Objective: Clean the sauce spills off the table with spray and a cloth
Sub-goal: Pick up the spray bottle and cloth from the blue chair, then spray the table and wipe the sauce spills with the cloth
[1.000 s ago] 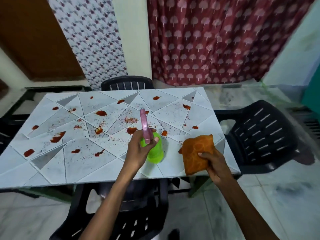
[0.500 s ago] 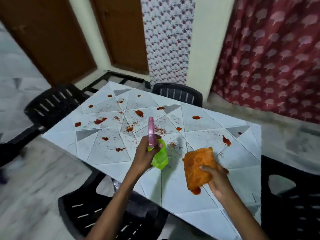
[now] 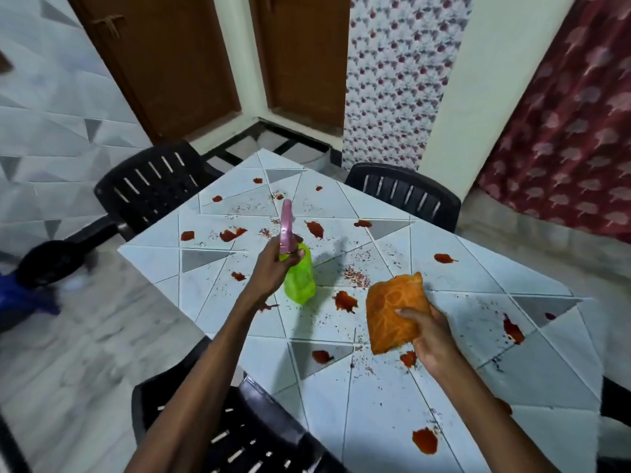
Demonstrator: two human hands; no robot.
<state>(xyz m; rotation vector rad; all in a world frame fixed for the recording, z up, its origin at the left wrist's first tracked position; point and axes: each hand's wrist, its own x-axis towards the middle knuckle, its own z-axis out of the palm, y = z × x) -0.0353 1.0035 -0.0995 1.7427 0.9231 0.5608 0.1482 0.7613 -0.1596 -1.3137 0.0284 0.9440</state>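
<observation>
Here the left hand (image 3: pixel 273 264) grips the spray bottle (image 3: pixel 297 274); the right hand (image 3: pixel 432 336) clutches the cloth (image 3: pixel 392 312).

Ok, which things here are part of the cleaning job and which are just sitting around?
For the job: spray bottle in the left hand; orange cloth in the right hand; sauce spills; table.
Just around: black chairs; red curtain; brown doors.

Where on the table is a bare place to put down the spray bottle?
Bare tiles lie at the near edge, between the near chair and the big spill. The left corner is bare too. The middle, around spray bottle and cloth, is crowded with sauce.
</observation>
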